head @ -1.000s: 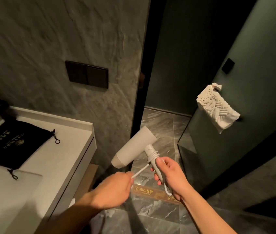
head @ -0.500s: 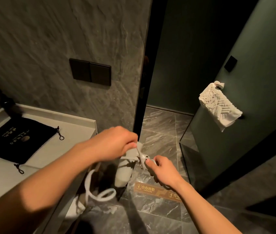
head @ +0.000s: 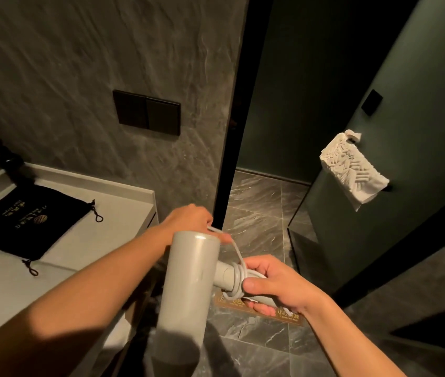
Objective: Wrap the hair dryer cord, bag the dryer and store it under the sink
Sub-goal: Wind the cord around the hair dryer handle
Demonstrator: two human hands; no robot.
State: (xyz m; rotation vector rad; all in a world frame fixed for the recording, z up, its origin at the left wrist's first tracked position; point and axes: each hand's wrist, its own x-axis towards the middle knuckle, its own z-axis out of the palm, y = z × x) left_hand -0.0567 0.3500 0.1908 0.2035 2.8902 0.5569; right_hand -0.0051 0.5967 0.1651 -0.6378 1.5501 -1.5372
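Note:
A pale grey hair dryer (head: 186, 284) hangs in front of me, barrel upright, its handle pointing right. My right hand (head: 275, 284) grips that handle, where several turns of white cord (head: 239, 273) lie coiled. My left hand (head: 188, 221) is behind the barrel's top and pinches the cord, which runs taut down to the coils. A black drawstring bag (head: 25, 221) with gold print lies flat on the white vanity counter (head: 112, 213) to the left.
A grey stone wall with a black switch plate (head: 147, 112) stands ahead. A dark door frame (head: 232, 159) divides the space. A white towel (head: 352, 170) hangs on the green door at right. A gold floor sign (head: 289, 314) lies on the marble tiles.
The dryer has turned so its barrel stands upright and nearer the camera. My left hand carried the cord up and behind the barrel, adding a turn on the handle.

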